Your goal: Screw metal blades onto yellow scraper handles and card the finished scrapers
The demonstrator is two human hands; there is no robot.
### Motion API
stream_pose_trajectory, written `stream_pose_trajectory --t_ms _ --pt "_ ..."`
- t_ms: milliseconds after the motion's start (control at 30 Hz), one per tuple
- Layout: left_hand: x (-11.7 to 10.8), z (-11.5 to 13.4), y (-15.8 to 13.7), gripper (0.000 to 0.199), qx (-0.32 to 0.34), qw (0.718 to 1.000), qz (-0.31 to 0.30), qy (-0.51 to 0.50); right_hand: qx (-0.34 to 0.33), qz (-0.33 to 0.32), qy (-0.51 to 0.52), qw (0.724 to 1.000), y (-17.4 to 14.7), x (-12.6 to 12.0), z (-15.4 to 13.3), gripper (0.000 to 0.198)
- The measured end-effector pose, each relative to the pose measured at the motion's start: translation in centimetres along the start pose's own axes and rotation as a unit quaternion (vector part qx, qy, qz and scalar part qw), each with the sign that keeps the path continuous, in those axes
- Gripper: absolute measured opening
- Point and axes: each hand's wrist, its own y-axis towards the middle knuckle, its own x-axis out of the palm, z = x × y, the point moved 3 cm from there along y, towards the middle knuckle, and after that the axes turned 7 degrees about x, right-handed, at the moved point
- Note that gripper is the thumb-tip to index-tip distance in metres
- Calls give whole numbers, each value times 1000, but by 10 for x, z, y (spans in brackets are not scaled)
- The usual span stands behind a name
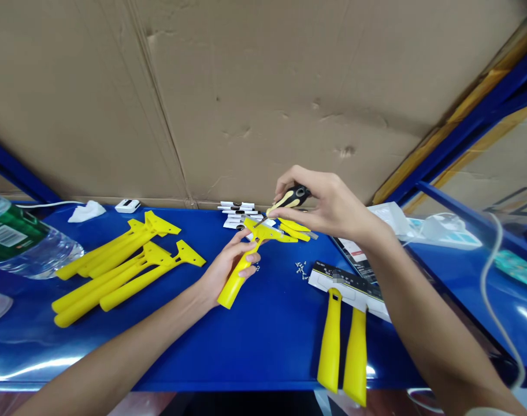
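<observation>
My left hand [223, 270] is wrapped round the grip of a yellow scraper [234, 286], its wide head tilted up and away from me. In my right hand [328, 202] is a screwdriver [292, 198] with a black and cream handle, its shaft slanting down to the scraper's head. Whether the tip sits in a screw is too small to tell. Small screws [301, 270] lie loose on the blue table to the right of the scraper. Behind the head are several white paper-wrapped pieces [237, 215] and short yellow parts [296, 229], partly hidden by my hands.
Several yellow scraper handles [133, 280] lie at the left, near a large water bottle [16, 237]. Two yellow grips [330, 346] rest against a black and white box [345, 283] at the right. A small white device [127, 205] stands at the back, before a cardboard wall [246, 104].
</observation>
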Motion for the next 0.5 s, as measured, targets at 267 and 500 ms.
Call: stream_pose_trajectory --t_ms 267,500 --pt "-1 -1 1 54 -1 1000 4 -3 -2 -25 1 1000 0 0 -4 21" --pt "-2 -1 1 51 -2 1000 4 -7 -14 -32 10 999 0 2 -4 20"
